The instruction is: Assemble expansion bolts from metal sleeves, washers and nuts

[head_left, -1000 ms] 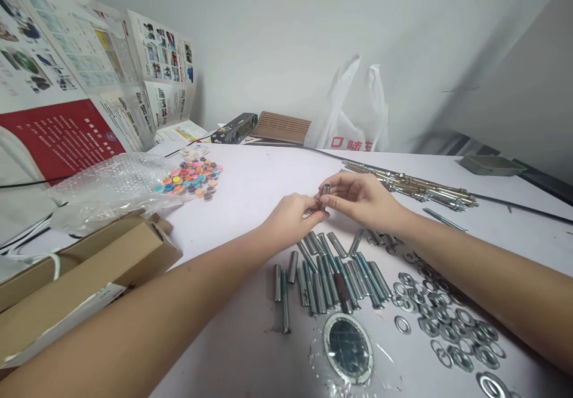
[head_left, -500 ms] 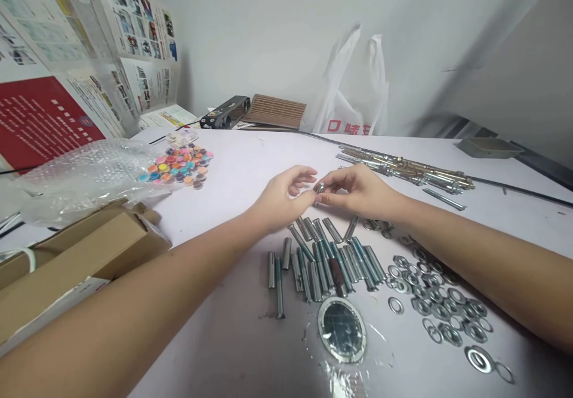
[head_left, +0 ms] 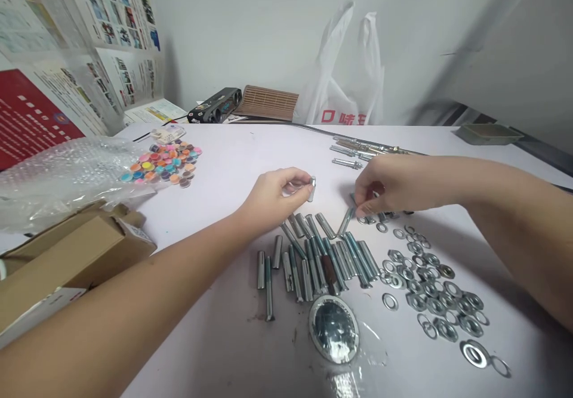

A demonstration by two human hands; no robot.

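My left hand [head_left: 280,198] is closed, pinching a short silvery metal sleeve [head_left: 312,189] roughly upright between thumb and fingers. Off to the right, my right hand [head_left: 378,189] reaches down with thumb and fingertips together at the table. Those fingertips are beside a slanted metal piece [head_left: 345,222] and some small washers [head_left: 381,227]; what they grip, if anything, is hidden. Between the hands and my body lie several threaded bolts [head_left: 269,290] and metal sleeves [head_left: 261,270], side by side. Nuts and washers [head_left: 436,305] are scattered under my right forearm.
A round mirror-like disc [head_left: 334,329] lies in front of the bolts. Assembled anchor bolts [head_left: 353,147] lie at the back right. Colourful small discs [head_left: 168,162], bubble wrap [head_left: 67,171] and a cardboard box [head_left: 76,261] are at left. A white plastic bag [head_left: 340,82] stands behind.
My right hand has left my left hand and moved right and down to the small washers. The left hand keeps the metal sleeve, now more plainly visible. The view has shifted slightly.
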